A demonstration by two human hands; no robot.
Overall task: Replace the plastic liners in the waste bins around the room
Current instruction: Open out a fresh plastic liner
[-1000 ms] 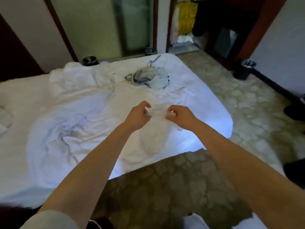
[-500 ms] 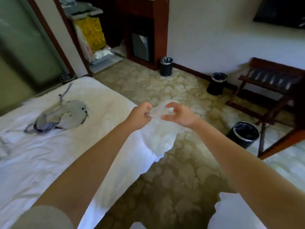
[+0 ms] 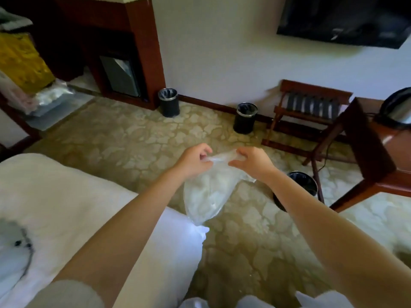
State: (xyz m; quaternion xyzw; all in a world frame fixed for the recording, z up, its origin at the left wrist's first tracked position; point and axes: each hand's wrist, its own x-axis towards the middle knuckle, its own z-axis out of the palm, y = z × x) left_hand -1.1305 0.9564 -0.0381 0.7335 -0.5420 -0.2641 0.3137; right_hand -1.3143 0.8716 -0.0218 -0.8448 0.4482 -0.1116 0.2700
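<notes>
A clear plastic liner (image 3: 208,192) hangs in mid-air over the carpet beyond the bed corner. My left hand (image 3: 194,161) pinches its top edge on the left and my right hand (image 3: 252,162) pinches the same edge on the right, a short gap apart. Three black waste bins with metal rims stand on the floor: one by the wooden cabinet (image 3: 169,102), one at the wall (image 3: 245,117), and the nearest (image 3: 304,183) partly hidden behind my right forearm. Each shows a shiny liner inside.
The white bed (image 3: 66,196) fills the lower left. A wooden luggage rack (image 3: 311,112) stands against the wall and a wooden desk (image 3: 378,152) with a kettle at right. A yellow bag (image 3: 20,61) sits on a cart at far left.
My view has swung right, from the bed to the floor with the bins. The liner, held over the bed before, now hangs over the carpet, still pinched by both hands.
</notes>
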